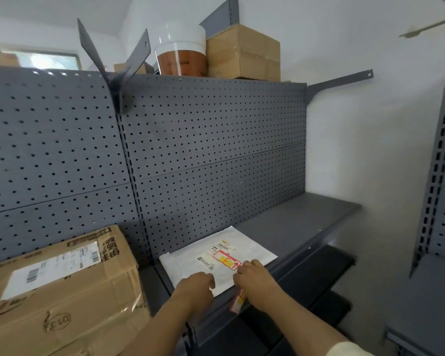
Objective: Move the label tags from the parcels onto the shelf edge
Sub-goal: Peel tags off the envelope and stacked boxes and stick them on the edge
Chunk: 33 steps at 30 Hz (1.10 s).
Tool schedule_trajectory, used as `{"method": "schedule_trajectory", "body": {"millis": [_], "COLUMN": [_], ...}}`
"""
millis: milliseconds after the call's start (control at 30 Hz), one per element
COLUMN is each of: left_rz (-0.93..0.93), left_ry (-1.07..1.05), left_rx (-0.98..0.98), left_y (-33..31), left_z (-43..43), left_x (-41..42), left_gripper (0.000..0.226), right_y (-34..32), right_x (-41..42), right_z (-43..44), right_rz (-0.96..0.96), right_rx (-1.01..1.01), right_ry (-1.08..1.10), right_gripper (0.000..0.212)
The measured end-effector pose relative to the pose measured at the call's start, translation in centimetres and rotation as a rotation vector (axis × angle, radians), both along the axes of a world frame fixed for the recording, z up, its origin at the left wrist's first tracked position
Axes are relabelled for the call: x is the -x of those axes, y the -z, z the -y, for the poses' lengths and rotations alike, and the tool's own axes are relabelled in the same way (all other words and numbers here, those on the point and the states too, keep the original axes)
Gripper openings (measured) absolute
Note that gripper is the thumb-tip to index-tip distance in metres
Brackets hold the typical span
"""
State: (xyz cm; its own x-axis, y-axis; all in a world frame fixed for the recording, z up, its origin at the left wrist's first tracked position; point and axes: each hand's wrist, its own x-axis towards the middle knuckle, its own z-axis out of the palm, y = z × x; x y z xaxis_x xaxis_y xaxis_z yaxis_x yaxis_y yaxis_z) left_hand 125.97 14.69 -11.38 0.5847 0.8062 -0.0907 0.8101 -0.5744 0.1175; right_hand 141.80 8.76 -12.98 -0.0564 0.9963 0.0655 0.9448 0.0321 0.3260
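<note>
A flat white parcel (216,255) lies on the grey shelf, with a red and yellow label (225,259) stuck on its top. My left hand (197,285) rests on the parcel's near edge with curled fingers. My right hand (253,277) is at the shelf's front edge (293,263), fingers bent over a second red and yellow label tag (238,301) that hangs down below the edge under the hand. Whether that tag is stuck to the edge or pinched is hidden by the hand.
A large brown cardboard box (62,286) with a white shipping label stands on the shelf to the left. Grey pegboard (203,150) backs the shelf. On top stand a clear tub (181,51) and a cardboard box (242,52). Another rack (442,176) rises at right.
</note>
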Motion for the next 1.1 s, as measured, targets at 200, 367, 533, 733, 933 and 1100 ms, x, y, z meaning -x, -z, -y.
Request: {"method": "schedule_trajectory", "body": {"millis": [200, 367, 533, 733, 933, 1100], "left_rz": [0.006, -0.021, -0.020, -0.041, -0.047, -0.025], "left_ry": [-0.053, -0.077, -0.117, -0.156, -0.212, -0.286], "left_rx": [0.008, -0.009, -0.029, -0.070, -0.101, -0.085], "left_y": [-0.3, -0.3, -0.4, -1.2, -1.7, -1.6], "left_z": [-0.5, -0.3, -0.2, 1.3, 3.5, 6.1], "left_x": [-0.2, -0.3, 0.0, 0.3, 2.6, 6.8], "left_gripper": [0.039, 0.039, 0.038, 0.040, 0.038, 0.031], "right_y": [-0.3, -0.5, -1.3, -1.7, -1.7, -1.5], "right_x": [-1.4, -2.4, -3.2, -2.7, 0.2, 4.7], "right_z": [-1.0, -1.6, -1.9, -1.0, -0.2, 0.1], "right_rz": [0.048, -0.011, -0.206, -0.312, -0.398, -0.440], "right_rx": [0.083, 0.034, -0.087, -0.152, -0.188, -0.163], "right_ry": [-0.050, -0.095, -0.124, -0.194, -0.291, -0.400], "right_gripper": [0.028, 0.027, 0.034, 0.033, 0.033, 0.029]}}
